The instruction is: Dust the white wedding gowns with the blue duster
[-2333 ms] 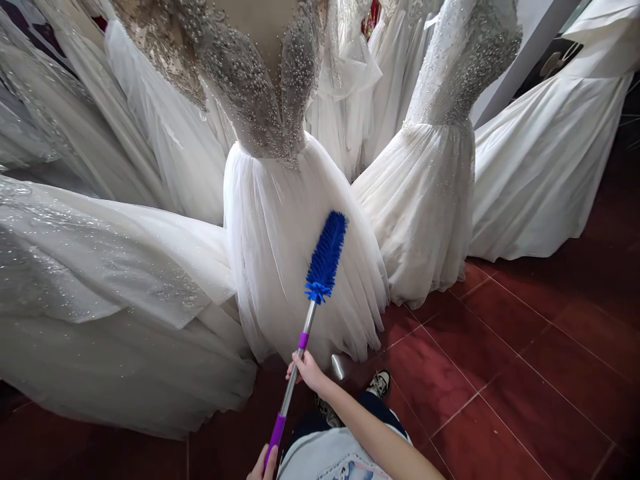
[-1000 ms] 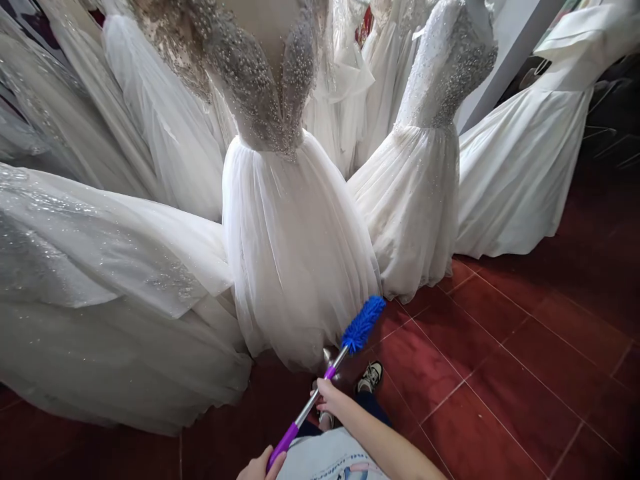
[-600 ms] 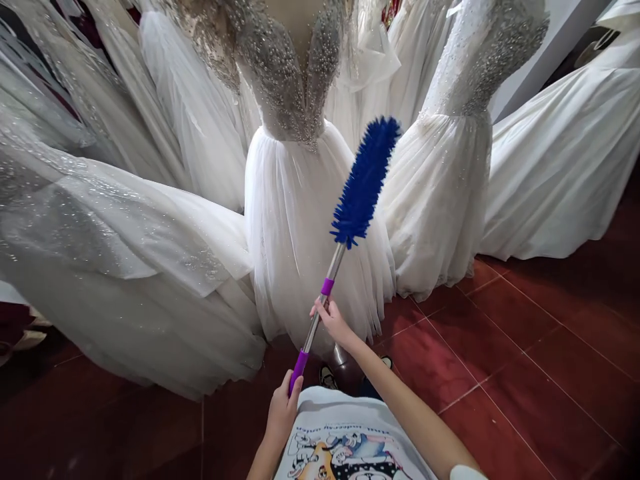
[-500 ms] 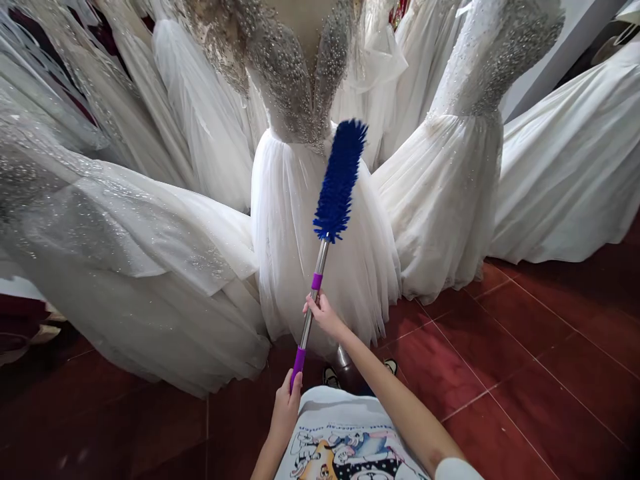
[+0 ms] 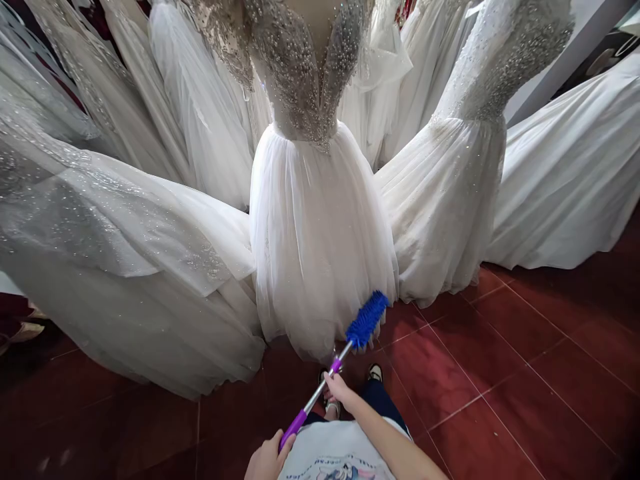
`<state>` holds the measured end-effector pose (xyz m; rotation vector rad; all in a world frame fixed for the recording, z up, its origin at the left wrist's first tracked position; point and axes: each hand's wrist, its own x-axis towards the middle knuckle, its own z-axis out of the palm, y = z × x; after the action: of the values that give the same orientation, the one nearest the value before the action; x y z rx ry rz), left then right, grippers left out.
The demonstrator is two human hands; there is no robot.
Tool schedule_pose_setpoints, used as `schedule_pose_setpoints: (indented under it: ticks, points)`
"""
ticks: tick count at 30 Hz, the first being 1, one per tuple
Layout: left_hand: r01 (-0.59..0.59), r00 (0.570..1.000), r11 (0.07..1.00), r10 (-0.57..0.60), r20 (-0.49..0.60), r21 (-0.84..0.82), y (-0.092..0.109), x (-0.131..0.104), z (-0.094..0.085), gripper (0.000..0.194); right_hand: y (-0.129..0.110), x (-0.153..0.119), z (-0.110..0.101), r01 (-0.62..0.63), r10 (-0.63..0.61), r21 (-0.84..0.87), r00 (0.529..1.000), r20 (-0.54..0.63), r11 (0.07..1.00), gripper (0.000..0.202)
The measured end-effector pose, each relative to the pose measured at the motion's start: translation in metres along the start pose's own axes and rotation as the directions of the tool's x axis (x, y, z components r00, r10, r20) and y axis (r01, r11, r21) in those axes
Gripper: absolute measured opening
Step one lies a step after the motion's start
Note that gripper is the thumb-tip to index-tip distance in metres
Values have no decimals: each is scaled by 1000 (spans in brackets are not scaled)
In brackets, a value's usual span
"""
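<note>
I hold a duster (image 5: 367,320) with a fluffy blue head, a metal shaft and purple grips. My left hand (image 5: 267,459) grips the purple end of the handle at the bottom of the view. My right hand (image 5: 338,389) grips the shaft just below the upper purple collar. The blue head lies low against the right hem of a white tulle dress (image 5: 320,233) with a beaded silver bodice, standing directly in front of me.
More white gowns crowd around: a glittery one (image 5: 115,267) spreading at the left, a beaded one (image 5: 450,193) at the right, a plain satin one (image 5: 565,180) further right. Dark red floor tiles (image 5: 500,387) lie at the lower right. My shoes (image 5: 375,372) stand under the hem.
The duster head has swept down from the dress's waist to the hem at the lower right. Both hands dropped lower with it, still gripping the handle.
</note>
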<state>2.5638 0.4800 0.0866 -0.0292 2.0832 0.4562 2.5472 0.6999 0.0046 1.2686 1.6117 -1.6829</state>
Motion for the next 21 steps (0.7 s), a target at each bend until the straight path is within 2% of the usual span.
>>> schedule_pose_setpoints:
  ticks: [2,5,7,9,13,15,17,19,21]
  points:
    - [-11,1000,999,11,-3,41,3,-6,-1,72,8,-5,-6,18,-16,53,999,-35,998,24]
    - [-52,998,999,51,-40,-14,10,-7,2,72,-2,-14,-16,162,-148,157,984,-98,974,23]
    - [-114,990,992,109,-91,-52,18,-5,6,68,-24,-22,-20,303,-276,219,950,-144,927,23]
    - [-177,970,978,155,-185,-108,29,-6,9,64,-54,-33,-20,442,-409,262,896,-172,858,26]
    - [-282,923,913,175,-343,-294,47,-19,6,69,-116,-55,-2,622,-618,301,777,-120,723,37]
    - [-289,914,886,143,-380,-362,44,-26,1,73,-133,-62,13,657,-671,302,738,-70,691,39]
    - [-256,917,884,95,-387,-390,33,-27,-2,74,-135,-64,26,666,-686,290,726,-43,687,38]
    - [-210,934,898,67,-351,-386,17,-23,-2,72,-126,-60,35,654,-668,271,743,-51,707,36]
    - [-182,958,910,80,-275,-371,0,-14,-3,68,-110,-51,40,613,-614,254,785,-83,748,32]
